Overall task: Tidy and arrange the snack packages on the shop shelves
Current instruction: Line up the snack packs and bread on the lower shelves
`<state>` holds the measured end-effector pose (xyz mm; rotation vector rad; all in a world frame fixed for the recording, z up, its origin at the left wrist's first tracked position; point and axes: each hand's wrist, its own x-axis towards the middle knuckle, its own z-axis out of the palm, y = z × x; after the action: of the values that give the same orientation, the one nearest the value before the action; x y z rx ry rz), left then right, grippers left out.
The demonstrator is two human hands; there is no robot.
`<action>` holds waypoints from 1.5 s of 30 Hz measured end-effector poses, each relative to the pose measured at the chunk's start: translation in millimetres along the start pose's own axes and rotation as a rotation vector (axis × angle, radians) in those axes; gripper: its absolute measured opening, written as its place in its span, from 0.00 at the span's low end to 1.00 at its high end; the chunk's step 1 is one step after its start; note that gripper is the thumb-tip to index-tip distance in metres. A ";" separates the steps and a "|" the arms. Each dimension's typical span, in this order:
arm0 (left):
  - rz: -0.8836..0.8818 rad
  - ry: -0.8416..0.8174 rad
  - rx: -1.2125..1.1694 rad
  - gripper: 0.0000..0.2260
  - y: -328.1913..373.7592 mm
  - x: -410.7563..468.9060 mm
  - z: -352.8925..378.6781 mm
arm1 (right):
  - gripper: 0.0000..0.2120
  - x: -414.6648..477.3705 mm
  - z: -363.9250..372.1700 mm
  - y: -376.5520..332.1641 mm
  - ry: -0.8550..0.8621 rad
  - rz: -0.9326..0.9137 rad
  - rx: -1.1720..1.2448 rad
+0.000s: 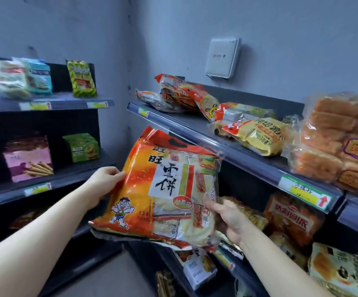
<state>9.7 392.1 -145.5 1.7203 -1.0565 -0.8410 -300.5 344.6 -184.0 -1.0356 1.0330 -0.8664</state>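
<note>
- The orange rice-cracker bag (161, 189) is hanging in mid-air just below the top shelf (227, 144), seemingly heading there.
- The left hand (104, 183) is gripping its left edge and the right hand (227, 219) its lower right corner, keeping it flat.
- Similar red packets (180, 93) are lying jumbled above.

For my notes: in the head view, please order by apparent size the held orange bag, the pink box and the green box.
1. Orange bag, but it is nearest the camera, so its true rank is unsure.
2. Pink box.
3. Green box.

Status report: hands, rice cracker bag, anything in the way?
Both gripping rice cracker bag: left hand, right hand. Bag tilted at shelf edge. Toppled packets crowd the shelf.
</note>
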 end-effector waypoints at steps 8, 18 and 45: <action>0.006 0.065 -0.064 0.10 -2.6 53.3 -48.6 | 0.26 37.0 73.0 -25.0 -0.026 -0.049 -0.006; -0.014 0.109 -0.148 0.15 7.0 148.7 -120.4 | 0.22 85.8 168.4 -84.5 -0.125 -0.162 -0.092; 0.167 -0.014 -0.931 0.09 127.1 328.7 -113.0 | 0.04 317.7 174.3 -256.6 0.223 -0.544 -0.402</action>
<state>202.8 104.6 -15.0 0.8296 -0.6306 -1.0158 -64.7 21.8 9.2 -1.6332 1.1590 -1.2653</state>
